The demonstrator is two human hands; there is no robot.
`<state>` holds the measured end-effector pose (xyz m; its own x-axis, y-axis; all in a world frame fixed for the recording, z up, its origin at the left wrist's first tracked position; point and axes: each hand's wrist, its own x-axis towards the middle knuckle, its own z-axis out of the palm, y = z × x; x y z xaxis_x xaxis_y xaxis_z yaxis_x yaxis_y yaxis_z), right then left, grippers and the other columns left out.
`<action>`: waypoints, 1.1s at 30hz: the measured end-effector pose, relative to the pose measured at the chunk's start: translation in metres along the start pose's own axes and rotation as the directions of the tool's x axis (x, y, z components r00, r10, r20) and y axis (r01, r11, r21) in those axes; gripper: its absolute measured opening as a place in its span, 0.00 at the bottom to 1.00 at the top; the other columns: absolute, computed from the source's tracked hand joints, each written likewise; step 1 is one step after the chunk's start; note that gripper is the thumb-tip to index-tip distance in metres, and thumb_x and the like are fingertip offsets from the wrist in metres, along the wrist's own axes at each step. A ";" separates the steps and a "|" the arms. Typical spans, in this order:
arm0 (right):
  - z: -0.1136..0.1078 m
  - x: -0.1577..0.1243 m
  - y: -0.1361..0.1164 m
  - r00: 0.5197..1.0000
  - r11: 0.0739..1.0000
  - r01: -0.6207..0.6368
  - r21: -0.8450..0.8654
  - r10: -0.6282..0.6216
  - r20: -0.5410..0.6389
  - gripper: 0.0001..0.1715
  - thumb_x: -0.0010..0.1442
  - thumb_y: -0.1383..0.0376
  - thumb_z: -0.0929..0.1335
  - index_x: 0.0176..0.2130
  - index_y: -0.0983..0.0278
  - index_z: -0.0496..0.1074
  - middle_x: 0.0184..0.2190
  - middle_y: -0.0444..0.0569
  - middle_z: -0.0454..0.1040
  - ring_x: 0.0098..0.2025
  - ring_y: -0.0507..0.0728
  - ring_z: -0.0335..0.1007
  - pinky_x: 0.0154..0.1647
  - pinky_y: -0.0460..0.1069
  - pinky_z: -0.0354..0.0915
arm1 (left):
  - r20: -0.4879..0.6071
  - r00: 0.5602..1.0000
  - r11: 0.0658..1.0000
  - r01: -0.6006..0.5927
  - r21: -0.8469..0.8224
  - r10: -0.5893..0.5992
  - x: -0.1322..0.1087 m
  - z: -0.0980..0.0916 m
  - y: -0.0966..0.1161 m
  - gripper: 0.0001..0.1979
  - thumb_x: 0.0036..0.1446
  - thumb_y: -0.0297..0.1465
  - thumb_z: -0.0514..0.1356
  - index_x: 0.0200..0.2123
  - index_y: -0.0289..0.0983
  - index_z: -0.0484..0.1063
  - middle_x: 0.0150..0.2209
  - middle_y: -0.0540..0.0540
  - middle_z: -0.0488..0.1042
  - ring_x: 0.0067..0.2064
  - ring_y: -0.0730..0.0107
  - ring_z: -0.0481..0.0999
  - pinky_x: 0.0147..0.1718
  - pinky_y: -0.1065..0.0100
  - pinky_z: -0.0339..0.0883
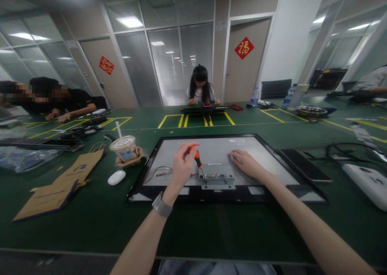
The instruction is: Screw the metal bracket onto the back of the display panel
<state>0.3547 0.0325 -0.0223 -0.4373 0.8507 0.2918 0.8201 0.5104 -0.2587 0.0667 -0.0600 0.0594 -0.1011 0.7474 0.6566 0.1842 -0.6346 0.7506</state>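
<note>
A screwdriver (198, 159) with an orange and black handle is gripped from above by my left hand (183, 162), which wears a watch at the wrist. Its shaft slants down to the left end of a metal bracket (218, 182) with connectors on it. The bracket lies on the back of a flat display panel (193, 190) with a black frame. Fingers stretched out, my right hand (246, 164) rests flat on the panel's pale back, right of the bracket. Thin wires (160, 172) run over the panel left of the bracket. The screwdriver's exact tip is too small to make out.
To the left stand a drink cup (123, 148) with a straw, a white oval case (116, 178) and flattened brown paper bags (66, 178). A black phone (304, 165) and a white device (367, 184) with cables lie right. A person (200, 87) sits opposite; others work at far left.
</note>
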 end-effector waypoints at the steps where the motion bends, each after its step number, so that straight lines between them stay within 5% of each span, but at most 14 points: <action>1: 0.000 0.000 0.000 1.000 1.000 -0.001 0.001 0.001 0.000 0.23 0.68 0.62 0.60 0.57 0.63 0.74 0.59 0.60 0.73 0.60 0.67 0.69 0.63 0.63 0.61 | -0.013 1.000 1.000 -0.014 0.021 0.015 0.000 0.000 -0.001 0.08 0.62 0.33 0.61 0.40 0.38 0.79 0.38 0.46 0.72 0.37 0.68 0.74 0.39 0.69 0.70; 6: 0.000 0.000 0.001 1.000 1.000 0.006 -0.005 -0.006 0.006 0.23 0.68 0.62 0.61 0.57 0.63 0.74 0.59 0.60 0.73 0.60 0.66 0.69 0.63 0.62 0.62 | 0.008 0.998 0.996 -0.070 0.058 0.070 -0.004 0.005 0.001 0.08 0.60 0.32 0.63 0.42 0.39 0.79 0.36 0.46 0.70 0.37 0.68 0.73 0.39 0.69 0.70; 10: 0.001 0.000 0.002 1.000 1.000 0.011 0.001 -0.011 -0.004 0.22 0.68 0.62 0.61 0.56 0.62 0.74 0.58 0.59 0.73 0.60 0.66 0.70 0.63 0.62 0.62 | 0.067 0.998 0.997 0.014 -0.073 -0.009 -0.006 0.008 0.007 0.13 0.66 0.33 0.56 0.49 0.38 0.76 0.40 0.43 0.76 0.39 0.67 0.76 0.41 0.66 0.72; 16: 0.002 0.001 0.003 1.000 1.000 -0.005 -0.009 0.005 0.012 0.23 0.69 0.62 0.60 0.57 0.63 0.73 0.59 0.59 0.72 0.60 0.66 0.69 0.64 0.63 0.61 | -0.033 0.999 0.998 -0.005 -0.056 0.004 -0.001 0.006 0.007 0.07 0.60 0.34 0.64 0.35 0.38 0.80 0.36 0.46 0.72 0.37 0.69 0.74 0.36 0.70 0.70; 22: 0.004 0.001 0.005 1.000 1.000 0.007 -0.005 -0.007 0.002 0.23 0.68 0.62 0.61 0.57 0.63 0.74 0.58 0.59 0.73 0.60 0.66 0.70 0.63 0.62 0.62 | 0.003 0.999 0.995 0.051 -0.091 -0.051 -0.003 0.006 0.007 0.13 0.67 0.35 0.56 0.47 0.37 0.78 0.38 0.44 0.76 0.39 0.67 0.77 0.41 0.67 0.72; 28: 0.003 0.001 0.004 1.000 1.000 0.004 -0.022 -0.003 0.008 0.23 0.69 0.62 0.60 0.57 0.62 0.74 0.59 0.59 0.73 0.59 0.66 0.70 0.63 0.62 0.62 | -0.008 1.000 1.000 -0.017 -0.019 0.016 -0.004 0.007 0.005 0.07 0.60 0.34 0.64 0.39 0.39 0.81 0.37 0.45 0.73 0.38 0.68 0.74 0.37 0.70 0.71; 33: 0.002 0.000 0.003 1.000 1.000 -0.004 -0.018 0.005 0.004 0.23 0.68 0.62 0.60 0.57 0.62 0.74 0.59 0.59 0.73 0.60 0.66 0.69 0.64 0.62 0.61 | 0.039 0.998 0.994 0.061 -0.095 -0.057 -0.006 0.008 0.005 0.13 0.66 0.35 0.57 0.48 0.37 0.76 0.39 0.44 0.77 0.37 0.68 0.78 0.38 0.68 0.73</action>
<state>0.3564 0.0344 -0.0253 -0.4352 0.8535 0.2867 0.8285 0.5043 -0.2435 0.0757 -0.0664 0.0589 -0.0737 0.7895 0.6093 0.0838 -0.6039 0.7926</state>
